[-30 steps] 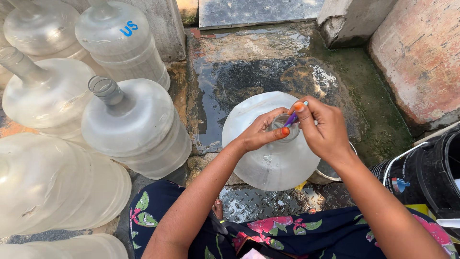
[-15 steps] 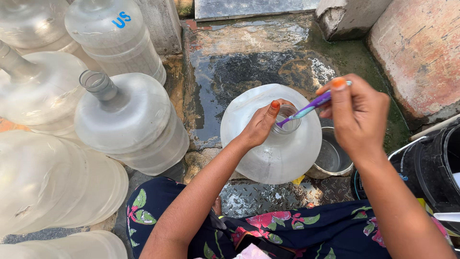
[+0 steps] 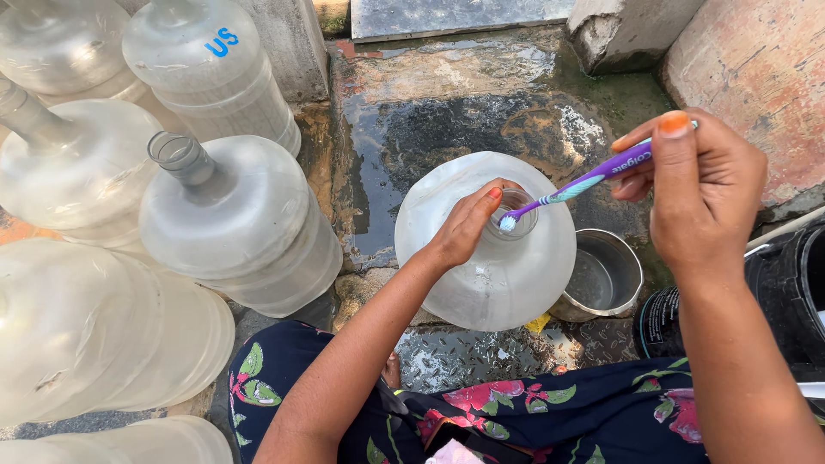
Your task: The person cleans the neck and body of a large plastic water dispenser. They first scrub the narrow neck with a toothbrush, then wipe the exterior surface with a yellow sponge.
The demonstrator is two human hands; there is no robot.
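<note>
A large clear water jug (image 3: 507, 266) stands upright on wet ground in front of me. My left hand (image 3: 464, 225) grips its neck at the mouth. My right hand (image 3: 700, 185) holds a purple toothbrush (image 3: 576, 187) by the handle, raised to the right of the jug. The brush head rests at the rim of the jug's open mouth.
Several clear empty jugs (image 3: 232, 219) lie stacked to the left. A small steel pot (image 3: 601, 275) sits right of the upright jug. A black container (image 3: 773, 292) stands at the right edge. Wet stone slab (image 3: 447, 112) lies behind, with a brick wall (image 3: 756, 60) at the far right.
My right hand has drawn up and to the right with the toothbrush, away from the jug mouth. The left hand stays on the neck.
</note>
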